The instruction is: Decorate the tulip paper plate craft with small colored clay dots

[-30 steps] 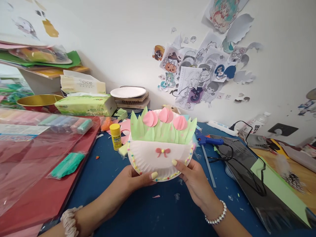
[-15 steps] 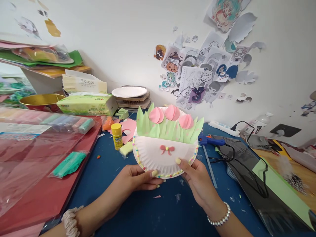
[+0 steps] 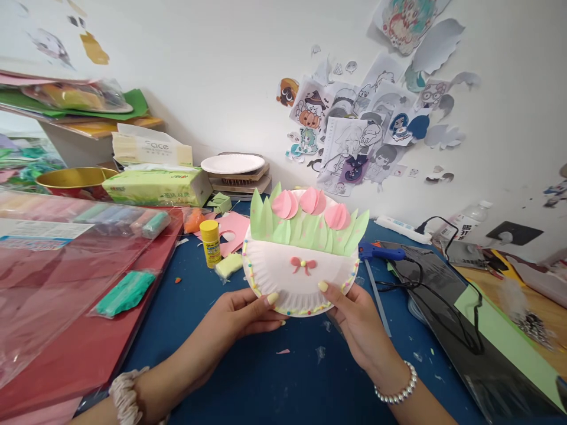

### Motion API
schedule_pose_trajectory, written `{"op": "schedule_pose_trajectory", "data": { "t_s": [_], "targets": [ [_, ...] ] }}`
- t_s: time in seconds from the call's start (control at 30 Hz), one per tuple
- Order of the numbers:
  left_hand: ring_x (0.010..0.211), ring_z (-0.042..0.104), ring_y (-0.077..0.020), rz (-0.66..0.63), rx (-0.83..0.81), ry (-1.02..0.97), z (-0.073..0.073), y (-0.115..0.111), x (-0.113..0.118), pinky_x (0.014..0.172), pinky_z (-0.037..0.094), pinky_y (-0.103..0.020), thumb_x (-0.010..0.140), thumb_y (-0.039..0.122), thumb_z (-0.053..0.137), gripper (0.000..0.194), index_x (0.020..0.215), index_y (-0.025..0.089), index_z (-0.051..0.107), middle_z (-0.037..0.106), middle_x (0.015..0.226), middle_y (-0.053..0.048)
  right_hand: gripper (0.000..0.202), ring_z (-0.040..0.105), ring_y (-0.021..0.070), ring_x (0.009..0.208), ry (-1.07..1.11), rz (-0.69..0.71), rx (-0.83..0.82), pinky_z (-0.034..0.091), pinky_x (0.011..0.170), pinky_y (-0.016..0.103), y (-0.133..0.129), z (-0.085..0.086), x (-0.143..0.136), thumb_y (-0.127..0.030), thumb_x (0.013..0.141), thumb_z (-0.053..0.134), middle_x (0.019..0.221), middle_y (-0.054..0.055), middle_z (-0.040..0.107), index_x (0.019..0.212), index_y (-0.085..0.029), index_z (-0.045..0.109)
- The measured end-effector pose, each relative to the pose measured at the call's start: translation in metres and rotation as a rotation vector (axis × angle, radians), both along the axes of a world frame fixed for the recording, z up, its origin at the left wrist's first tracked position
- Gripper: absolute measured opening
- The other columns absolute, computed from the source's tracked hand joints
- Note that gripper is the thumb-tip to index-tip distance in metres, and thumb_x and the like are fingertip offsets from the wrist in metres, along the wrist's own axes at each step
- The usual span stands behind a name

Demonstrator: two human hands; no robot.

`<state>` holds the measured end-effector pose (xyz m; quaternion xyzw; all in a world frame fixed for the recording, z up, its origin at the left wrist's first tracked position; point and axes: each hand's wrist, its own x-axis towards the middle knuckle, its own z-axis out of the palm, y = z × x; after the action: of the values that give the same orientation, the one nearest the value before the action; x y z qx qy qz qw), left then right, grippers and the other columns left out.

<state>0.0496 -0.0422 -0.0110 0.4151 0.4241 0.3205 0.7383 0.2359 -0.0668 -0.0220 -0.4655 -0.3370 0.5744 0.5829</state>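
Near the centre of the frame, the plate [image 3: 283,277] is above the worktop [image 3: 283,383]; left hand [image 3: 248,313] and right hand [image 3: 349,307] pinch its lower rim between thumbs in front and fingers behind; left of it stands the glue stick [image 3: 210,245].

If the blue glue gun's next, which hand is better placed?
Right hand, I'd say: the glue gun lies on its side of the plate; the left hand is farther off. Both grip the plate, so the left would support it alone.
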Motion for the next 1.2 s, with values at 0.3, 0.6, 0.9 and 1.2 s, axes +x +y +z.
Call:
{"op": "schedule_pose_trajectory", "data": {
  "t_s": [0.3,0.6,0.9,1.2],
  "targets": [
    [0.071,0.067,-0.0159,0.007,0.008,-0.015,0.0018,0.0005,-0.0019,0.072,0.052,-0.020,0.068,0.035,0.070,0.021,0.073,0.015,0.073,0.074,0.077,-0.006,0.043,0.063,0.0215,0.088,0.025,-0.010,-0.016,0.049,0.079,0.033,0.0013,0.0009,-0.0002,-0.031,0.061,0.075,0.094,0.005,0.070,0.101,-0.019,0.066],
    [0.077,0.066,-0.0178,0.100,0.004,-0.060,-0.0012,0.0022,-0.0033,0.076,0.053,-0.023,0.070,0.036,0.067,0.023,0.075,0.014,0.072,0.073,0.074,-0.005,0.044,0.063,0.0215,0.087,0.016,-0.009,-0.016,0.050,0.079,0.033,0.0008,0.0024,-0.0004,-0.031,0.061,0.075,0.094,0.005,0.070,0.102,-0.018,0.065],
    [0.077,0.065,-0.0159,0.075,-0.005,-0.066,-0.0012,0.0033,-0.0042,0.076,0.052,-0.022,0.073,0.033,0.065,0.019,0.073,0.015,0.072,0.073,0.074,-0.004,0.043,0.064,0.0194,0.086,0.011,-0.012,-0.026,0.050,0.078,0.030,0.0015,0.0015,0.0002,-0.031,0.061,0.075,0.092,0.004,0.071,0.101,-0.018,0.065],
    [0.090,0.063,-0.0191,0.152,0.071,-0.120,-0.0047,0.0075,-0.0091,0.078,0.051,-0.023,0.076,0.037,0.061,0.024,0.087,0.019,0.071,0.072,0.092,-0.003,0.041,0.064,0.0191,0.085,-0.017,0.032,-0.002,0.050,0.078,0.032,-0.0003,-0.0001,0.0022,-0.030,0.066,0.073,0.094,0.005,0.070,0.104,-0.018,0.064]
  ]
}}
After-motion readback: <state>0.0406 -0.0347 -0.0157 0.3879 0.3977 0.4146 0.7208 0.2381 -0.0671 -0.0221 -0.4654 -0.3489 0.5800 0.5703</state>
